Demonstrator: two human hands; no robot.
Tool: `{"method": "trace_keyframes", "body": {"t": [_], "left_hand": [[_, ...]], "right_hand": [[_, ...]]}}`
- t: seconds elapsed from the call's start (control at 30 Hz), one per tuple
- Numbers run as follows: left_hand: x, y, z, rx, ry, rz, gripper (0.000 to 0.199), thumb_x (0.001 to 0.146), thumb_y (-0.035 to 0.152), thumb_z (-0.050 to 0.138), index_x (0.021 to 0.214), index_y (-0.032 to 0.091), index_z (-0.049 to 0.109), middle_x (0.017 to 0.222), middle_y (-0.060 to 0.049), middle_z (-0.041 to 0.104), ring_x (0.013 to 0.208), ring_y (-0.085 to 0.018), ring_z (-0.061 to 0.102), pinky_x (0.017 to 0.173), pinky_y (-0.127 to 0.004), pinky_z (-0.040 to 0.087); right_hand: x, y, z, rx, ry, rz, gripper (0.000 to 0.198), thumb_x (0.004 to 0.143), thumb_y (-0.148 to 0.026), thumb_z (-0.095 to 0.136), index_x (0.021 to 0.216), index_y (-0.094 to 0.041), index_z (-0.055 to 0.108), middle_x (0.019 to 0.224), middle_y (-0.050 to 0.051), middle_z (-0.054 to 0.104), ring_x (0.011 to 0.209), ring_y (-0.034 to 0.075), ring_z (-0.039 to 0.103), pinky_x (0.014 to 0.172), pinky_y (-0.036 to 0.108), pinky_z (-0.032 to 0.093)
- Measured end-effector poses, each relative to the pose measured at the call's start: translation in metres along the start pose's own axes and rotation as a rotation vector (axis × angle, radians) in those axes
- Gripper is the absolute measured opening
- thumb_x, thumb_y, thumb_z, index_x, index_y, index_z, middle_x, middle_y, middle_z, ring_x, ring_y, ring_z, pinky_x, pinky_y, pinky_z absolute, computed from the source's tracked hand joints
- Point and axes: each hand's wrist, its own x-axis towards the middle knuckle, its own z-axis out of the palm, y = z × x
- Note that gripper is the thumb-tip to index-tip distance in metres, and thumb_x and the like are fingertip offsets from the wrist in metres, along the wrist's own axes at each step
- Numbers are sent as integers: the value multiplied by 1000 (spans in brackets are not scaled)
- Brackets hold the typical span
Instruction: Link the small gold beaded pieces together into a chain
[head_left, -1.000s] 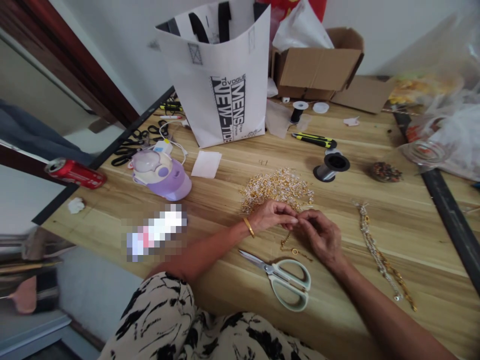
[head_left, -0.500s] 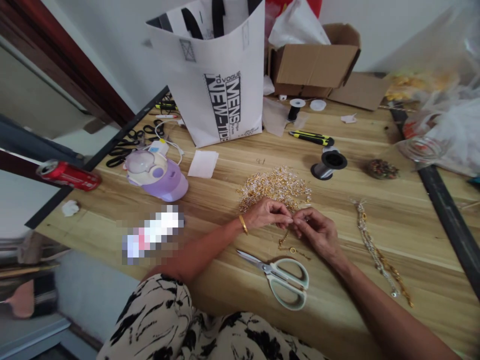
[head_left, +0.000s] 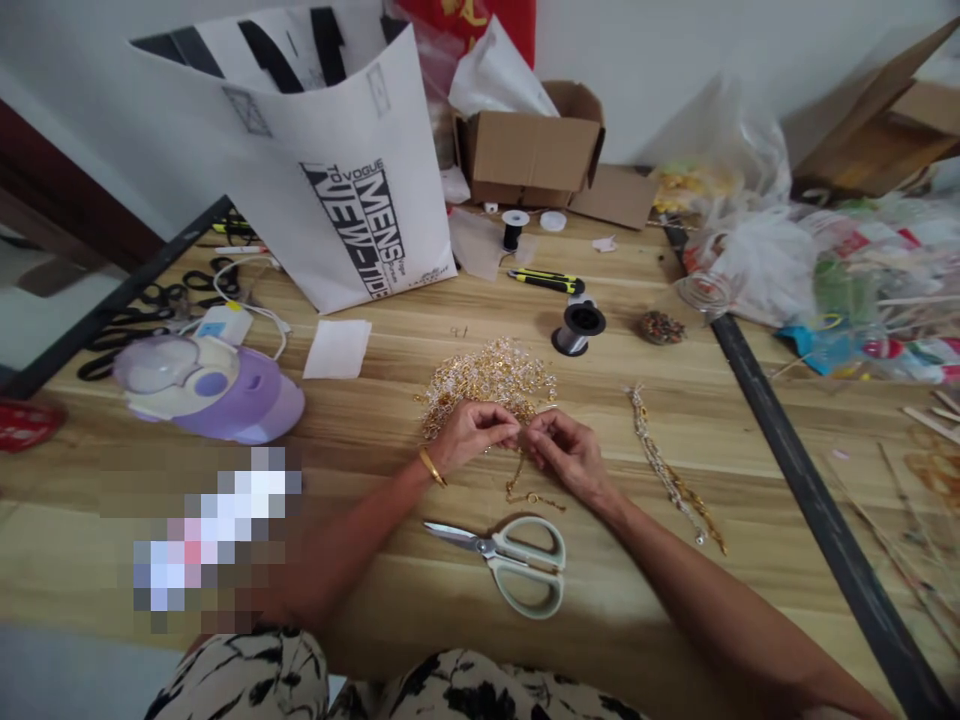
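My left hand [head_left: 477, 432], a gold bangle [head_left: 432, 467] on its wrist, pinches with thumb and forefinger at something too small to make out. Fingertip to fingertip with it, my right hand [head_left: 568, 458] is closed in a pinch too. A thin gold chain [head_left: 534, 497] with a small ring runs down from the right fingertips and lies partly on the table. Just behind the hands spreads a pile of small gold and clear jewellery pieces [head_left: 491, 378]. Scissors [head_left: 499, 553] with pale handles lie in front, blades pointing left.
Silver and gold chains [head_left: 666, 470] lie right of my hands. Behind stand a wire spool [head_left: 577, 330], a utility knife [head_left: 546, 281], a white bag [head_left: 337, 200] and a cardboard box [head_left: 529, 150]. A purple bottle [head_left: 225, 390] lies left; a dark metal strip [head_left: 810, 470] crosses the table at right.
The view has swung right, so everything sits further left and more of the right-hand clutter shows. Both hands keep their pinch at the same spot by the pile.
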Motion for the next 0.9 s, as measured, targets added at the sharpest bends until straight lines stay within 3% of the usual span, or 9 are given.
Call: {"method": "trace_keyframes", "body": {"t": [0.27,0.47,0.57,0.77,0.9], "left_hand": [[0,-5,-1,30,16,14,19,74,29,68,77,10,67,66,-3,65,61,-11,60,63,-23,48],[0,-4,-1,38,-1,13,18,75,28,68,77,11,67,67,-3,66,62,-12,61,63,-23,49],[0,-2,0,50,21,40,16,76,27,68,79,11,67,70,-3,66,65,-13,61,65,-24,49],[-1,6,2,65,61,177,13,76,25,68,75,12,68,97,-10,68,94,-19,61,84,-30,47],[-3,11,4,24,32,132,15,76,27,67,75,12,68,89,-8,69,87,-18,62,81,-30,48]], "right_hand": [[0,5,3,39,-7,-24,19,83,-34,61,87,-16,56,55,-4,53,44,8,45,42,21,35],[2,8,3,117,-34,-12,30,82,-33,63,104,-18,48,60,-4,57,48,10,51,47,22,41],[2,9,3,132,-21,-39,29,84,-34,62,104,-20,45,61,-5,56,50,10,51,48,22,41],[1,12,2,121,-59,-70,27,85,-35,61,101,-21,44,63,-5,55,51,10,50,49,22,41],[0,12,2,101,-55,-65,27,84,-35,61,99,-20,44,63,-5,55,51,10,51,49,22,41]]}}
